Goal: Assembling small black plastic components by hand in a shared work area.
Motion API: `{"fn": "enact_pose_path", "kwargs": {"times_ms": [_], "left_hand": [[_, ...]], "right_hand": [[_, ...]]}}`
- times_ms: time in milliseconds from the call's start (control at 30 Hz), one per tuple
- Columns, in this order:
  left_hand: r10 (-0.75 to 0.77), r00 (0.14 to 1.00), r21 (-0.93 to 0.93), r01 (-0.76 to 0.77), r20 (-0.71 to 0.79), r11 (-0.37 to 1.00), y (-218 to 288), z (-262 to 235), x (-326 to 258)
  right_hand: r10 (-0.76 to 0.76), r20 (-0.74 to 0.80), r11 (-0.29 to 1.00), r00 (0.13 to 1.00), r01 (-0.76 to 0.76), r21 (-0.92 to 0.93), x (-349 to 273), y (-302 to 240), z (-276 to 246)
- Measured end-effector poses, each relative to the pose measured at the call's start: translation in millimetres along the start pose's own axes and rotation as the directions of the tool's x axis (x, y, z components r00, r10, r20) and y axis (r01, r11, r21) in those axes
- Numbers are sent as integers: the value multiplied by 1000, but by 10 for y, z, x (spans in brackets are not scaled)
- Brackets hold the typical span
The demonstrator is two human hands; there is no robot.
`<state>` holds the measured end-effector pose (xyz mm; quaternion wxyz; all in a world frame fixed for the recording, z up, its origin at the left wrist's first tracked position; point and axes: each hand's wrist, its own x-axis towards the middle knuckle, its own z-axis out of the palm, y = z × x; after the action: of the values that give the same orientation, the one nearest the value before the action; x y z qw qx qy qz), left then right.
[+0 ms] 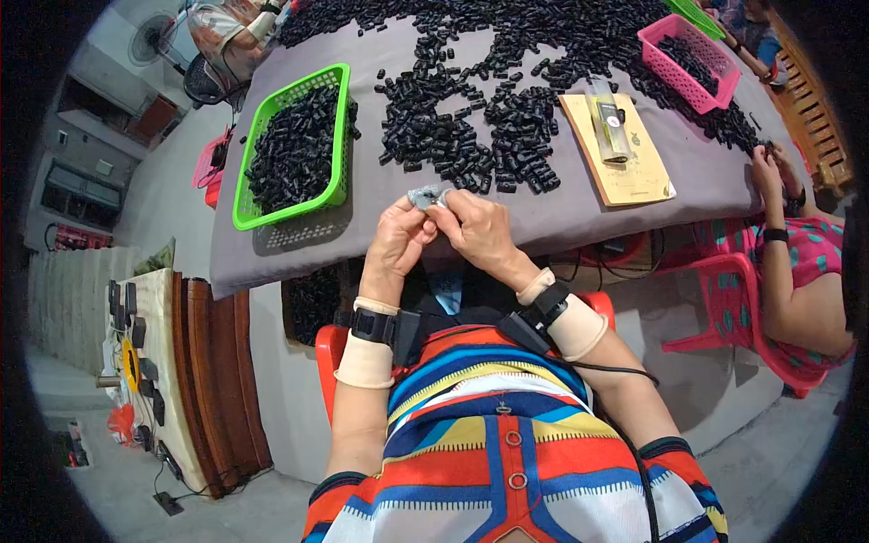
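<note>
My left hand (398, 233) and my right hand (478, 232) meet just over the table's near edge. Both are closed, fingertips pinching a small crumpled grey piece (424, 195) with a dark spot in it; whether it is cloth or film I cannot make out. Beyond my fingers lies a loose heap of small black plastic parts (434, 127), spreading to the far side of the table. A bright green basket (340, 145) full of similar black parts stands left of my hands.
Right of the heap, a clear-and-yellow plastic case (608, 127) lies on a tan booklet (634, 181). A pink basket (652, 54) holds more parts at far right. Another person's hands (769, 167) work at the table's right edge, beside a red chair (724, 281). A grey cloth (561, 222) covers the table.
</note>
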<state>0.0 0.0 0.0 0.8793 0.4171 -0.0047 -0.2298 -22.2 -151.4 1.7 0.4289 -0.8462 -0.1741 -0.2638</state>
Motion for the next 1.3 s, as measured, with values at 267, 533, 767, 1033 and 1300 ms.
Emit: {"fn": "enact_pose_path", "kwargs": {"times_ms": [267, 533, 767, 1033, 1300], "left_hand": [[58, 998, -20, -59, -39, 998, -58, 19, 2], [100, 995, 54, -99, -23, 994, -84, 36, -9], [235, 960, 232, -197, -154, 953, -22, 172, -53], [350, 923, 393, -265, -162, 880, -57, 192, -46], [381, 901, 464, -252, -208, 849, -75, 229, -51]], "right_hand": [[156, -56, 977, 986, -146, 154, 20, -39, -53], [203, -34, 958, 979, -191, 215, 37, -4, -80], [235, -7, 949, 972, -228, 217, 27, 37, -67], [211, -4, 955, 977, -206, 212, 28, 45, -60], [218, 19, 962, 976, -218, 165, 32, 32, -77]]}}
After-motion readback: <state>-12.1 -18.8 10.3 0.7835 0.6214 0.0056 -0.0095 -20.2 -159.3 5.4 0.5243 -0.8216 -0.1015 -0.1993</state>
